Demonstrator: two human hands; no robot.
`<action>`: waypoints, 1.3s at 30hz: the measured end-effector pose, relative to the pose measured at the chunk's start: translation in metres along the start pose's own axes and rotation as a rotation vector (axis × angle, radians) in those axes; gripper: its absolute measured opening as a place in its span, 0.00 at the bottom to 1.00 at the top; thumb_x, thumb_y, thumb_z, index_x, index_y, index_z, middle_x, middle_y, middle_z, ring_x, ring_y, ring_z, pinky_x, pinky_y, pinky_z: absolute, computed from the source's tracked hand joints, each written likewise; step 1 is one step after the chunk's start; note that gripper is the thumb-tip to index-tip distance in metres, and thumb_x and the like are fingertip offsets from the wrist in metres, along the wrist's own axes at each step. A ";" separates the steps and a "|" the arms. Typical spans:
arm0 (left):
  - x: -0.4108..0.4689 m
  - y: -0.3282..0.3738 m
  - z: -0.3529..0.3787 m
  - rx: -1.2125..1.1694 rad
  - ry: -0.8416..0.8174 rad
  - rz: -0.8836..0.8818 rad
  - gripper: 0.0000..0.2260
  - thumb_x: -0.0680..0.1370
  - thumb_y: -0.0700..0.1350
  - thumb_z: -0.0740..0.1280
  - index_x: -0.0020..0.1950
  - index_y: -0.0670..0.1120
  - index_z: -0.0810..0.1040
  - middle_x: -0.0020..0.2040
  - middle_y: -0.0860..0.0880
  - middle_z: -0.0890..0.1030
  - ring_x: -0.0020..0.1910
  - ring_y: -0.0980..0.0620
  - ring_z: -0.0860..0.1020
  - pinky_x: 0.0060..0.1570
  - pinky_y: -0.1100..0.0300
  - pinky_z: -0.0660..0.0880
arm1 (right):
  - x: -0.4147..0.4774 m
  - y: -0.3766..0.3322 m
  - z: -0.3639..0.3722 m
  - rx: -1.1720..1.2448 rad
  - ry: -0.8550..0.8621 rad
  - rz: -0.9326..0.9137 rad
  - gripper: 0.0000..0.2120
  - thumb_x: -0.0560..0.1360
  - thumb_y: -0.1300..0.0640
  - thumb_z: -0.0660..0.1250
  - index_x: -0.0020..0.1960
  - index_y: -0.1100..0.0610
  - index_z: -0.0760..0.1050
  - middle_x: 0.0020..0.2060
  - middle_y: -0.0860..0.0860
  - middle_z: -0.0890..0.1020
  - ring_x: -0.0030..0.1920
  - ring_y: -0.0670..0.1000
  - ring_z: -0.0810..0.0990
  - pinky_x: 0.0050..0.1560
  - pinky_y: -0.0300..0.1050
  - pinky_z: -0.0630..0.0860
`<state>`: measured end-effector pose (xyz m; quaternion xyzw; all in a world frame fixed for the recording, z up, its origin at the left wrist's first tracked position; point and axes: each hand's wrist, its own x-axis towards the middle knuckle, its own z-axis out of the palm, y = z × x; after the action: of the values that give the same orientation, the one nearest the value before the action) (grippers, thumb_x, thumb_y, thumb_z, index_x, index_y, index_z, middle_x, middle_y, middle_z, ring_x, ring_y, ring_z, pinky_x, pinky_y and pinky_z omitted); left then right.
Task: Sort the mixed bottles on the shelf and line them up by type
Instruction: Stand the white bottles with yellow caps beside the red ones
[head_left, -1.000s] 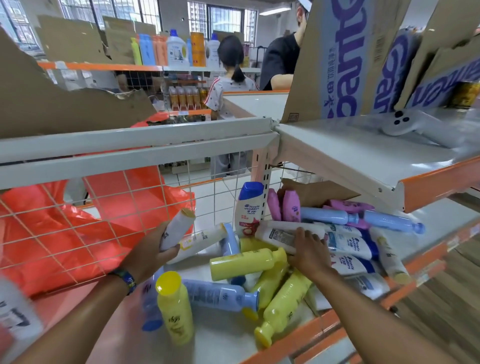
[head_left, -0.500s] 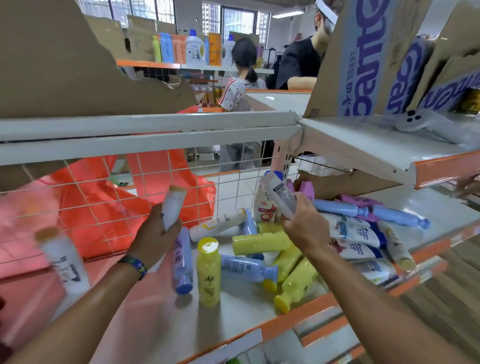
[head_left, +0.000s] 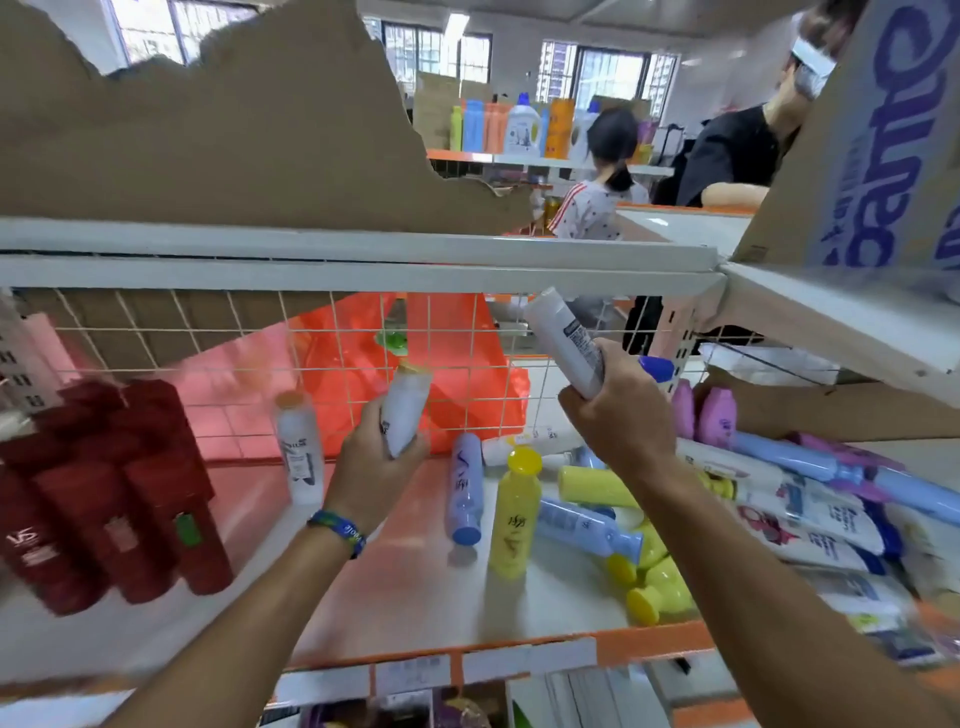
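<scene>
My left hand (head_left: 371, 467) grips a white bottle with a gold cap (head_left: 407, 408) and holds it above the shelf (head_left: 395, 613). Next to it on the left, a matching white bottle (head_left: 300, 451) stands upright. My right hand (head_left: 610, 421) grips a larger white bottle (head_left: 563, 340), lifted and tilted up to the left. Below lie mixed bottles: an upright yellow one (head_left: 516, 512), a pale blue one lying down (head_left: 464, 488), more yellow ones (head_left: 649, 582), and white and blue ones (head_left: 810, 519) heaped at the right.
Dark red bottles (head_left: 104, 499) stand grouped at the shelf's left. A wire grid back (head_left: 218, 338) with a red plastic bag (head_left: 447, 364) behind it closes the rear. An upper shelf (head_left: 831, 317) with cardboard overhangs at the right. Two people stand beyond.
The view has swung left, bringing the red bottles into sight. Both hands rose and moved left with their white bottles; my right hand lifted its bottle out of the pile.
</scene>
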<state>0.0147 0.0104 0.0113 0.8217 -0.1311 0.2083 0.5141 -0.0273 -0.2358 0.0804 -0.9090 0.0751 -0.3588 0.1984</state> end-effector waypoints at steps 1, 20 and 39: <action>-0.006 0.002 -0.005 0.012 0.005 -0.014 0.12 0.73 0.41 0.71 0.51 0.47 0.70 0.36 0.57 0.72 0.33 0.59 0.71 0.31 0.71 0.65 | 0.001 -0.009 -0.001 0.040 0.000 -0.022 0.16 0.71 0.53 0.67 0.58 0.53 0.72 0.41 0.51 0.78 0.40 0.60 0.78 0.39 0.50 0.75; -0.089 -0.025 -0.125 0.007 0.120 -0.181 0.14 0.76 0.54 0.68 0.58 0.49 0.72 0.44 0.51 0.78 0.40 0.57 0.77 0.36 0.66 0.70 | -0.048 -0.152 0.060 1.076 -0.717 0.240 0.07 0.76 0.58 0.69 0.44 0.63 0.76 0.29 0.53 0.78 0.27 0.54 0.73 0.28 0.42 0.68; -0.097 -0.099 -0.176 -0.223 -0.167 -0.191 0.21 0.74 0.54 0.65 0.65 0.49 0.68 0.53 0.53 0.78 0.50 0.64 0.77 0.46 0.74 0.70 | -0.118 -0.165 0.166 0.924 -0.809 0.274 0.08 0.69 0.65 0.74 0.47 0.58 0.79 0.38 0.52 0.82 0.39 0.50 0.79 0.42 0.47 0.74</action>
<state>-0.0641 0.2118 -0.0456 0.7826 -0.1171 0.0737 0.6070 -0.0007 -0.0014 -0.0346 -0.7753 -0.0528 0.0470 0.6276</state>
